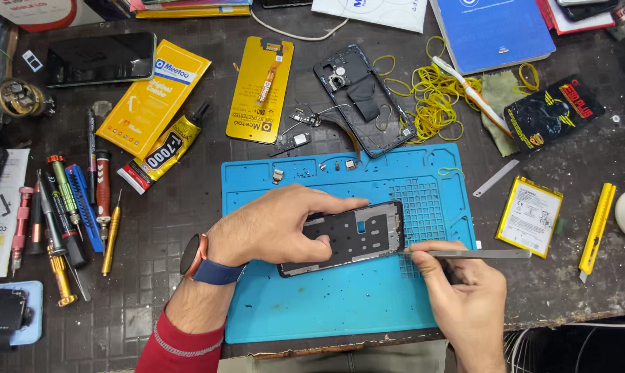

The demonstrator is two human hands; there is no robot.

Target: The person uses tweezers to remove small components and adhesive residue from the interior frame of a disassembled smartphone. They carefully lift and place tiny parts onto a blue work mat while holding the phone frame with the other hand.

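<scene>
Two hands | phone frame long axis left-right | left hand grip closed on frame | right hand pinches tweezers, tip at frame's right edge

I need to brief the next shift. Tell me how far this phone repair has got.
Done: the phone is apart; its back shell, small parts and battery lie loose around the blue mat. In hand: the left hand steadies the black frame on the mat while the right hand works a metal tool at its right edge. Left: the glue tube lies aside, and nothing is reassembled.
</scene>
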